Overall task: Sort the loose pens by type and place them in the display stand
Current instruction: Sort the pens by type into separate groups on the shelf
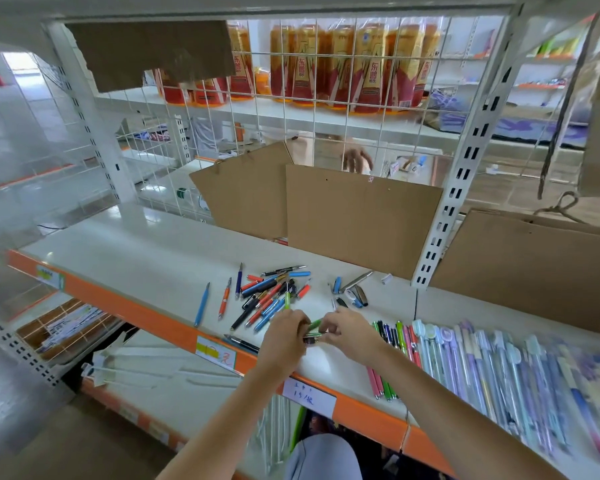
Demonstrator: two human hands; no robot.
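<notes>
While both hands, left hand (286,332) and right hand (343,330), are pinching a slim green plastic pen (314,325), sorting is underway; next, it probably needs laying among the matching row of pens (392,341).

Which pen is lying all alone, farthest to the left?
The light blue pen. It lies by itself on the white shelf, left of the orange pen and well clear of the mixed pile.
</notes>
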